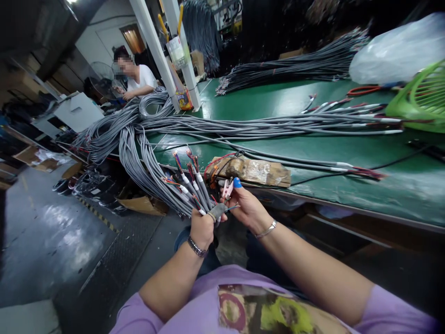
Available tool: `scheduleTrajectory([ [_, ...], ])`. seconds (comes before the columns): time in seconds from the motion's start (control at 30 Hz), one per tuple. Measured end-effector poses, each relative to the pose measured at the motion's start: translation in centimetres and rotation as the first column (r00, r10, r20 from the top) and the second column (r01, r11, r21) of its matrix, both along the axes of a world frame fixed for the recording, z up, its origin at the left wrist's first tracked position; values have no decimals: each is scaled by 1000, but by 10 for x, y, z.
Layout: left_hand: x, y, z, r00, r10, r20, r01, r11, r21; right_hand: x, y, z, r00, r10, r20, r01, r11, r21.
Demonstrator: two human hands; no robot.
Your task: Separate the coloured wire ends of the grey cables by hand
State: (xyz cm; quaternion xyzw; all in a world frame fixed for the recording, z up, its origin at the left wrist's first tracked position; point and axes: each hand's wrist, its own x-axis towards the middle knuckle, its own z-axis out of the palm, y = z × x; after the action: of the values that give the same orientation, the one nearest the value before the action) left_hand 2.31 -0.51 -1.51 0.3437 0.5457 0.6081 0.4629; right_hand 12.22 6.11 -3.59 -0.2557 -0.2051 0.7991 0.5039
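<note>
My left hand [202, 228] is closed around several grey cables [206, 197]. Their white-banded ends fan upward, with thin coloured wires and bare copper tips [192, 160] showing. One cable end [218, 212] bends across the top of this fist toward the right, its thin wires reaching my other hand. My right hand [248, 208], with a blue cover on the thumb tip, pinches a pale pink clip [227, 189] at the bench edge. Just beyond it lies a block wrapped in brown cardboard and clear tape [255, 171], with red and black wires at its left end.
Long grey cables [243, 126] run along the green bench [278, 99], their coils hanging over its left side. Behind them lie a dark cable bundle [285, 69], a plastic bag [399, 51] and a green basket [420, 97]. A white post [184, 51] rises near a seated person [141, 79].
</note>
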Motion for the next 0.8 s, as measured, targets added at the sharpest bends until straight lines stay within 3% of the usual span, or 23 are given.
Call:
scheduleTrajectory([
  [0.17, -1, -1, -2, 1000, -10, -23, 10, 1000, -9, 0, -3, 0, 1000, -14, -22, 13, 999, -33],
  [0.53, -7, -13, 0, 998, 70, -11, -69, 995, 76, 12, -4, 6, 991, 117, 60, -119, 993, 19],
  [0.63, -5, -11, 0, 996, 91, 2, -91, 991, 98, 10, -5, 2, 995, 75, 64, -77, 996, 34],
  [0.8, -2, -8, -3, 994, 108, -1, -108, 990, 86, 7, -9, -6, 982, -94, 161, 65, 982, 176],
])
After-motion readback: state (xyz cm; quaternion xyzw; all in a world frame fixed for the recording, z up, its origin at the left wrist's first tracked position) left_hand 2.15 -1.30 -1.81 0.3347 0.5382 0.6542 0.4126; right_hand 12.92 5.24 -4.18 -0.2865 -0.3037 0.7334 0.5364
